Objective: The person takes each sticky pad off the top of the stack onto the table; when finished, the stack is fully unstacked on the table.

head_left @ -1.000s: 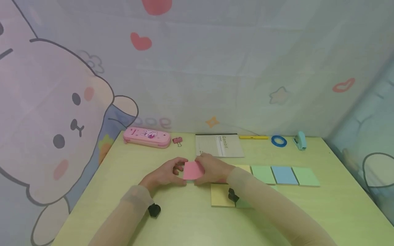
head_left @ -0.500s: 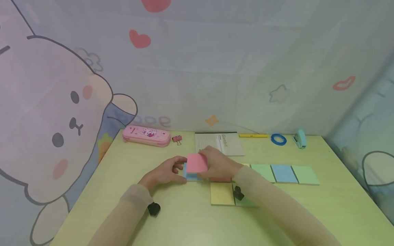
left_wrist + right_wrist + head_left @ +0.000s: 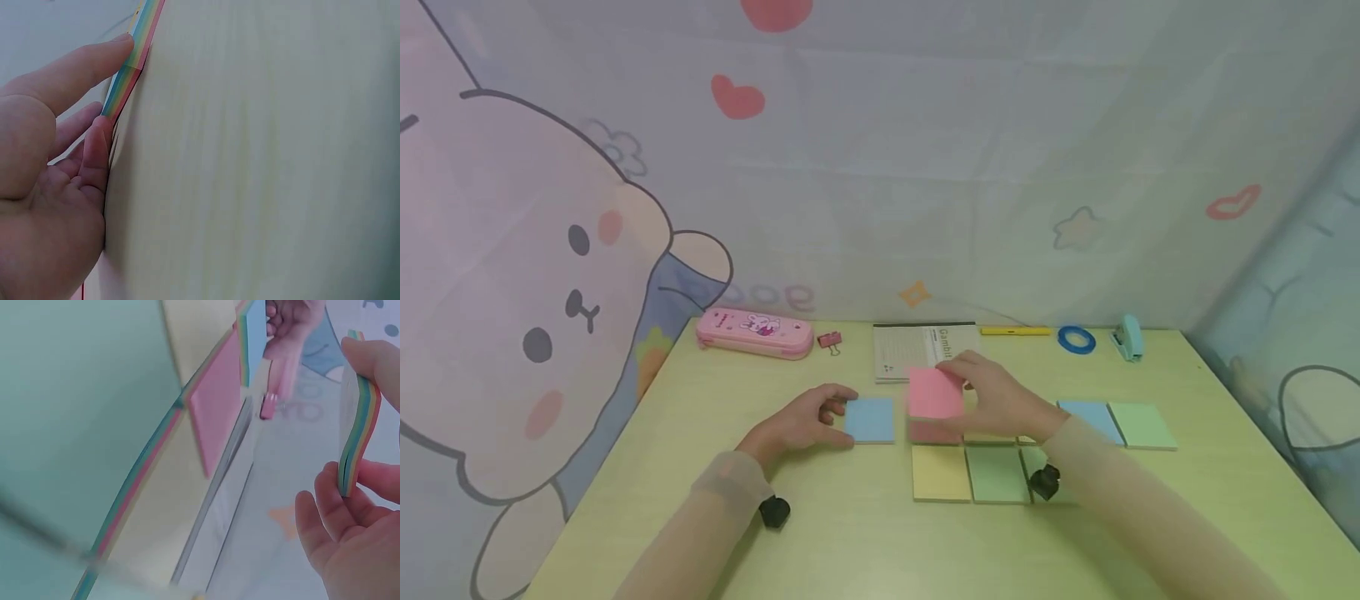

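My right hand (image 3: 1000,400) pinches a pink-topped pad of sticky notes (image 3: 935,392) between thumb and fingers, raised over another pink pad (image 3: 934,432) on the table. In the right wrist view, the held pad (image 3: 361,434) shows bent, layered coloured edges. My left hand (image 3: 801,421) holds a blue-topped sticky-note pad (image 3: 870,420) by its left side, thumb at the near corner and fingers at the far one. The left wrist view shows the thumb against this pad's striped edge (image 3: 128,78). Part of the back row lies hidden behind my right hand.
More pads lie in two rows: yellow (image 3: 941,473) and green (image 3: 997,475) in front, blue (image 3: 1092,422) and green (image 3: 1142,426) behind. Along the back are a pink pencil case (image 3: 755,333), binder clip (image 3: 830,340), notebook (image 3: 906,350), yellow pen-like stick (image 3: 1015,331), blue tape (image 3: 1077,340) and mint stapler (image 3: 1127,337).
My right hand has lifted the pink-topped pad off the blue one and carried it right, over the row's pink pad. The blue top is now uncovered. My left hand has stayed in place.
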Demonstrator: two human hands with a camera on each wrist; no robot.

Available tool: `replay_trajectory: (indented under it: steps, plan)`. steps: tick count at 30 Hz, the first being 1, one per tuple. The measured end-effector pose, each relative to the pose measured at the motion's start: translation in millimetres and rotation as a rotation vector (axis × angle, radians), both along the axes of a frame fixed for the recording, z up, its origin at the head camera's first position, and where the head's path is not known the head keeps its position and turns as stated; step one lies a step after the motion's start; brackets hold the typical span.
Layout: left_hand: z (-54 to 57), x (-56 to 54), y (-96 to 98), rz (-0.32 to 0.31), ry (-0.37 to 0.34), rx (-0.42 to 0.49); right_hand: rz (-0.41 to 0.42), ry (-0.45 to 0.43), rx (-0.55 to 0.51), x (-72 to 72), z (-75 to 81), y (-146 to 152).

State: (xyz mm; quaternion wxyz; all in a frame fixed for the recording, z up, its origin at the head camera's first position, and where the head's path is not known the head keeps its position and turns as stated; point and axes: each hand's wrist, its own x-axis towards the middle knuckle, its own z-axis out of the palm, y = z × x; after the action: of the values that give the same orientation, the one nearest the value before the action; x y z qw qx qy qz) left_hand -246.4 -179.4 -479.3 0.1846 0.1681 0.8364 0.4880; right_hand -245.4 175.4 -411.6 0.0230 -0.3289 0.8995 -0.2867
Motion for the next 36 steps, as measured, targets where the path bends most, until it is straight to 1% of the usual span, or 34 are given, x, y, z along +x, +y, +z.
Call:
replay_trajectory:
  steps: [4, 9, 13, 17, 21, 23, 30, 33, 36]
  plan:
    - [0.2, 0.3, -2.6, 0.016, -0.001, -0.011, -0.007, 0.006, -0.013, 14.0, 4.0, 36]
    - [-0.8, 0.0, -6.0, 0.024, 0.018, -0.013, -0.031, 0.046, 0.016, 26.0, 4.7, 77]
    - [-2.0, 0.8, -6.1, 0.016, 0.022, -0.014, -0.065, 0.067, 0.028, 36.5, 1.1, 107]
    - [-5.0, 0.8, -5.8, 0.02, 0.009, -0.014, -0.098, 0.089, 0.039, 47.7, -4.1, 134]
    - [-7.7, -0.3, -4.2, 0.011, 0.003, -0.011, -0.119, 0.113, 0.044, 60.0, -8.5, 162]
    - [-7.2, -0.4, -3.1, 0.006, 0.006, -0.011, -0.12, 0.118, 0.043, 66.0, -11.1, 176]
    - [-2.8, 0.3, -2.0, 0.008, 0.011, -0.009, -0.137, 0.154, 0.059, 83.7, -18.7, 212]
    - [-3.2, -0.7, -1.7, 0.004, 0.014, -0.001, -0.155, 0.146, 0.053, 89.7, -21.2, 223]
    - [-3.4, -0.7, -1.4, 0.005, 0.013, -0.004, -0.17, 0.115, 0.048, 95.2, -24.5, 232]
